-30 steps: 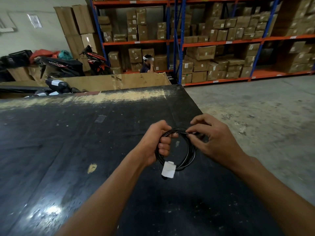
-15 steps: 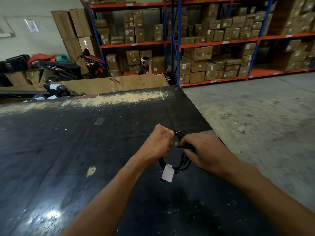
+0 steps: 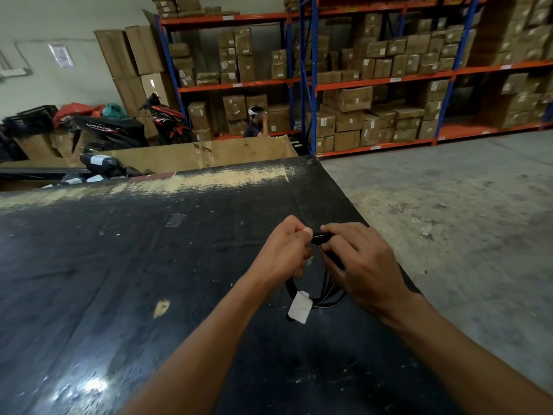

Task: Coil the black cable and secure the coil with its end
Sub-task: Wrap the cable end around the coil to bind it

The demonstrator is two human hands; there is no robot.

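Near right edge of surface (image 3: 119, 265): black cable (image 3: 326, 290) coil, clasped by left grip (image 3: 287, 250) and right grip (image 3: 363, 265); end-wrap apparently underway, so keep turns snug.

Dim-ish warehouse light, soft, coming from above, no hard shadows anywhere. One bright glare patch on glossy black tabletop (image 3: 89, 384) lower left, rest of it reads near-black. So black cable (image 3: 330, 298) mostly lost against it, strands hard to count, while white tag (image 3: 300, 307) pops. Concrete floor (image 3: 449, 235) evenly lit and grey. Heavy wide-angle bend: shelving racks (image 3: 311, 79) lean and bow toward edges, forearms (image 3: 191, 354) stretched at bottom. Far boxes (image 3: 347, 98) soft, bit noisy.
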